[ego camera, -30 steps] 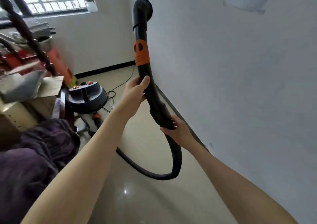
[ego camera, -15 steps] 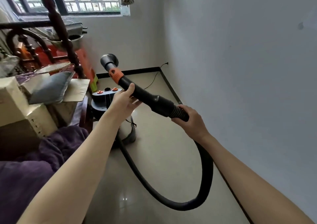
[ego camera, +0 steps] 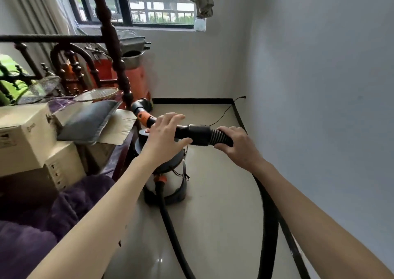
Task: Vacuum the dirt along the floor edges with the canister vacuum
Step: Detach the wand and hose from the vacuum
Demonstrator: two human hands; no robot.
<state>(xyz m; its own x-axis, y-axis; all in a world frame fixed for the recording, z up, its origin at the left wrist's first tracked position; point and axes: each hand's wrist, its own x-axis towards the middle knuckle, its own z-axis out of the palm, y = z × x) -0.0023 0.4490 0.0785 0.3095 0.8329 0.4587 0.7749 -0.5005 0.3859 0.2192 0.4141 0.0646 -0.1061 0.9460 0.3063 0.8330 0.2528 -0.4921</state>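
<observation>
In the head view the left hand (ego camera: 164, 136) lies with loose fingers on the wand (ego camera: 191, 132) while the right hand (ego camera: 236, 145) grips the ribbed hose (ego camera: 221, 139), and the nozzle (ego camera: 141, 105), beyond the left hand, could knock the bed post (ego camera: 119, 65) above the canister (ego camera: 168, 178).

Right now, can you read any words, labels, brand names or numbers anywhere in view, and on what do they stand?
None can be read.
Cream cardboard box, small print on its top: too blurred.
Lower cream box, dark marks down its side: too small.
Orange plastic collar on the black vacuum nozzle, dark triangle mark, no lettering.
</observation>
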